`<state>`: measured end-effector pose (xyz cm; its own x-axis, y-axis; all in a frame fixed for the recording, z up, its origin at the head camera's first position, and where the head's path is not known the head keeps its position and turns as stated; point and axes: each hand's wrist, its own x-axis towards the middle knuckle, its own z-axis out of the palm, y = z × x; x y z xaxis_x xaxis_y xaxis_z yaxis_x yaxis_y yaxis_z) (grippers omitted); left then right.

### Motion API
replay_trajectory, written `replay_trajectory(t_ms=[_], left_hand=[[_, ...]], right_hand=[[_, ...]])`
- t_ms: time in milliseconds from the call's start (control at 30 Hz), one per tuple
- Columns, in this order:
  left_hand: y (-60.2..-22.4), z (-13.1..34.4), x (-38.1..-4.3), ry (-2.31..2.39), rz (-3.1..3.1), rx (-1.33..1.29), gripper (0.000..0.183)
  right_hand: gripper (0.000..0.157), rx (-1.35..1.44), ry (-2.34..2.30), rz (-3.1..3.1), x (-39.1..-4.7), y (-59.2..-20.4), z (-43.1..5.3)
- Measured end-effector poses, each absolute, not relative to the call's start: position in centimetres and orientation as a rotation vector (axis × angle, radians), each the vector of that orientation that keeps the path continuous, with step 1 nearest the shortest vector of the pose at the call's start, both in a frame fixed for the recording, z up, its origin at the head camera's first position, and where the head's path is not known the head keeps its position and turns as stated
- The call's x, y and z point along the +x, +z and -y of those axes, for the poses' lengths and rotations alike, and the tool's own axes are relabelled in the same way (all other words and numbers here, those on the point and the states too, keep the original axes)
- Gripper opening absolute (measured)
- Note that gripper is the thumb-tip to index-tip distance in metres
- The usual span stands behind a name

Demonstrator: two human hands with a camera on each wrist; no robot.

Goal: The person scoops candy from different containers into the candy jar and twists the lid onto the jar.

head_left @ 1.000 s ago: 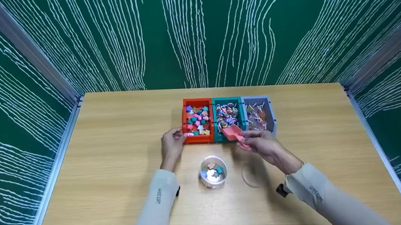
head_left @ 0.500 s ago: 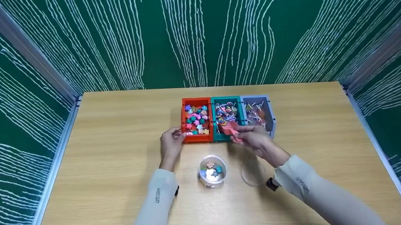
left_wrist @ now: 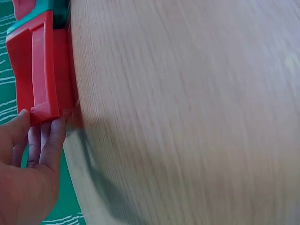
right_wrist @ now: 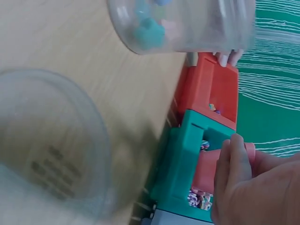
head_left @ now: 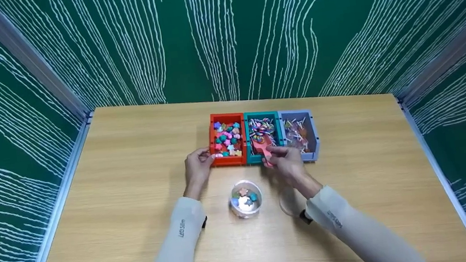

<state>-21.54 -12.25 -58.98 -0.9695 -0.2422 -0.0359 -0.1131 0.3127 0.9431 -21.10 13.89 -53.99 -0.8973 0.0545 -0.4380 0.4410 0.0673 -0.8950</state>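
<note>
My left hand (head_left: 196, 167) grips the front left corner of a red bin (head_left: 229, 161) that holds star- and flower-shaped pieces. In the left wrist view, the thumb lies on the bin's rim (left_wrist: 46, 70) and the fingers are against its outer side. My right hand (head_left: 291, 164) holds a pink scoop (head_left: 263, 144) by its handle. The scoop's blade is down inside the green bin (head_left: 254, 159), among swirl-coloured lollipops (head_left: 261, 126). In the right wrist view the scoop (right_wrist: 206, 171) leans over the green bin's front wall, its handle partly hidden by the fingers.
A blue-grey bin (head_left: 310, 156) with clear-wrapped lollipops adjoins the green one on the right. In front stands a clear open jar (head_left: 246, 213) with several star-shaped pieces inside. Right of it a clear round lid (head_left: 287, 202) lies on the wooden table (head_left: 134, 166), partly under my right forearm.
My right hand has moved left and forward, bringing the scoop from above the green bin's front edge down among the lollipops. The left hand keeps its grip on the red bin.
</note>
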Motion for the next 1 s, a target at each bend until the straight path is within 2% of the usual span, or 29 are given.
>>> replay_trajectory(t_ms=[267,1000], left_hand=[[-58.8,11.8,-21.9,-1.758,2.460,0.317,0.025],[-59.1,12.3,-21.3,-1.727,2.422,0.292,0.026]], right_hand=[[0.044,0.467,-1.898,-2.183,-20.7,-55.5,-14.2],[0.042,0.475,-1.990,-2.143,-20.4,-56.1,-13.5]])
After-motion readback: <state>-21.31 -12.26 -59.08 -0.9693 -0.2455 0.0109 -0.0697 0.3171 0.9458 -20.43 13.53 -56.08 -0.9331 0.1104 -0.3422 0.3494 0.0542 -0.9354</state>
